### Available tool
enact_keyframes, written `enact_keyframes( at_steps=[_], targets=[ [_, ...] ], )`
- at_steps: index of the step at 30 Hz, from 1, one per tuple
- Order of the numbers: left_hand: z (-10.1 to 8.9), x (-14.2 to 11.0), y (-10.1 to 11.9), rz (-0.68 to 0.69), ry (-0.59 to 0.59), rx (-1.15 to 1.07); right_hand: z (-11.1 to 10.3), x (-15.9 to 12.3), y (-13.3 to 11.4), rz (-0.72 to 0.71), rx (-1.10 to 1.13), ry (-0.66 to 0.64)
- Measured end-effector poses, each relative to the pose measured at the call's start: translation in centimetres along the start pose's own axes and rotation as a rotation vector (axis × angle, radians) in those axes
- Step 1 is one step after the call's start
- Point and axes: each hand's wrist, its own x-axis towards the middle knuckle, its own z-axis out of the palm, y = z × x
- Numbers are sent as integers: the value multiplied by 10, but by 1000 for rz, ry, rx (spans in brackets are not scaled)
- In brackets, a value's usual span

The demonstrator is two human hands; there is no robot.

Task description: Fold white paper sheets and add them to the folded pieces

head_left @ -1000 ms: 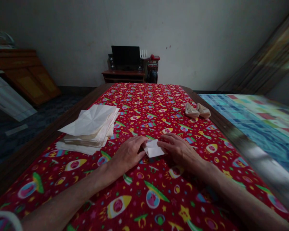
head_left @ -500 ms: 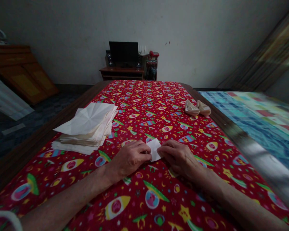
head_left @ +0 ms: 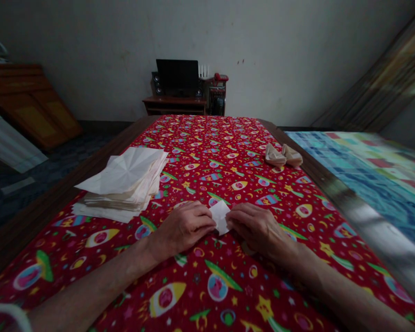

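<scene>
A small folded piece of white paper (head_left: 220, 216) lies on the red patterned tablecloth, between my two hands. My left hand (head_left: 188, 226) pinches its left edge, fingers pressed together. On the opposite side, my right hand (head_left: 254, 226) grips the right edge with its fingertips. Parts of the paper are hidden under the fingers of both hands. To the left is a stack of creased white paper sheets (head_left: 127, 173). Over at the right edge of the cloth sit two bundles of folded paper (head_left: 275, 155), beige and standing close together.
The red tablecloth (head_left: 221, 175) covers a dark wooden table (head_left: 318, 184). Beyond its far end stand a monitor (head_left: 177, 76) and a red telephone (head_left: 221, 77). A bed with a patterned cover (head_left: 359, 170) is at the right, a wooden cabinet (head_left: 31, 101) at the left.
The paper's visible outline has changed: it now shows a diamond-like top with a narrower lower flap between the fingers. Both hands have barely shifted.
</scene>
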Motion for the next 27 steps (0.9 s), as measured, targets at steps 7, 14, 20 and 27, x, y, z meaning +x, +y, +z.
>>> enact_keyframes(
  at_steps=[7,14,20,27],
  targets=[
    [-2,1,4,-53,-46,0,-1,2,-9,-53,-151,-85],
    [3,1,3,-199,39,-91,3,0,-9,101,58,0],
    [7,4,-1,-370,39,-68,8,6,-9,324,139,45],
    [9,10,-2,-362,-41,162,13,4,-6,404,-118,51]
  ],
)
